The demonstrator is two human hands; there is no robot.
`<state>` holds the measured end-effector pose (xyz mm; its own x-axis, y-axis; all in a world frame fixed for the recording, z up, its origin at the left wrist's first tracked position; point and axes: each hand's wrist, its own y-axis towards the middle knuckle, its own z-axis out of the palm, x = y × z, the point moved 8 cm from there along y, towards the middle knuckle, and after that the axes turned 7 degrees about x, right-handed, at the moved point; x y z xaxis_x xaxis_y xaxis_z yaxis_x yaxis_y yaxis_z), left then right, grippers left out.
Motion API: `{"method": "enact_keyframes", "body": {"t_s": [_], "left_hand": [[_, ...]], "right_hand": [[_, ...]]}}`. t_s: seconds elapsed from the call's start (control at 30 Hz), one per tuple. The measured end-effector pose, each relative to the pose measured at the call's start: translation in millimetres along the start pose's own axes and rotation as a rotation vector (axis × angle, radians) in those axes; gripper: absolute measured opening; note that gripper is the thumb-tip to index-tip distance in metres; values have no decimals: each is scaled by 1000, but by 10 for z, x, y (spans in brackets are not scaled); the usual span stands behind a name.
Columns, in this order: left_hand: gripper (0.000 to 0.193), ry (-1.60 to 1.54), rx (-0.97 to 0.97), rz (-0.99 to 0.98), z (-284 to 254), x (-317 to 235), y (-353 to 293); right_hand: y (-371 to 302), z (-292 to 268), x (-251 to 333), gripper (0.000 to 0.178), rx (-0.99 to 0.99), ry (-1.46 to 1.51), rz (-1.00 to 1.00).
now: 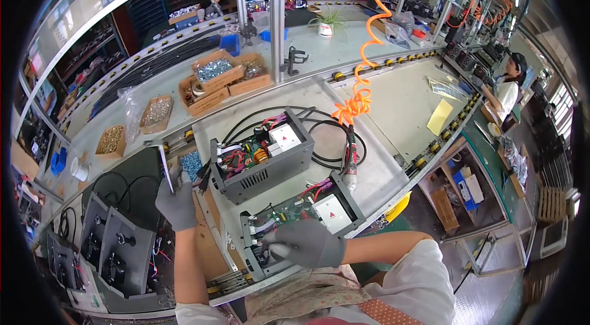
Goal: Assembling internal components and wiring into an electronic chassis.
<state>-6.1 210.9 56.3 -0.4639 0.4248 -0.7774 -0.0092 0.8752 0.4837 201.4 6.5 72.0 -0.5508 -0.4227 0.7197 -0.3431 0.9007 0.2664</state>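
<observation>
A red triangle sign marks the white plate of the rear case; a matching triangle marks the white cover of the front case.

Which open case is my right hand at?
The case nearer your body; your right hand is over it. The farther case has neither hand on it.

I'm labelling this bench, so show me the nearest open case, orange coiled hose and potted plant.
Nearest open case [295, 210]: head view, its green circuit board.
Orange coiled hose [354, 107]: head view, its bunched lower coils.
Potted plant [324, 30]: head view, its white pot.
</observation>
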Motion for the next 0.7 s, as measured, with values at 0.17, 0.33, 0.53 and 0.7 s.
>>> {"method": "enact_keyframes", "body": {"t_s": [0.17,0.33,0.53,0.7], "left_hand": [[23,-633,439,-186,117,-1115,-612],[32,-1015,614,-480,331,-1206,-958],[32,-1037,689,-507,440,-1188,-1152],[33,-1176,733,-565,529,-1231,-1231]], "right_hand": [[190,-545,423,31,-318,-101,-127],[81,-451,440,33,-378,-150,-203],[-8,-650,400,31,-440,13,-176],[-47,-704,472,29,-421,27,-239]]}}
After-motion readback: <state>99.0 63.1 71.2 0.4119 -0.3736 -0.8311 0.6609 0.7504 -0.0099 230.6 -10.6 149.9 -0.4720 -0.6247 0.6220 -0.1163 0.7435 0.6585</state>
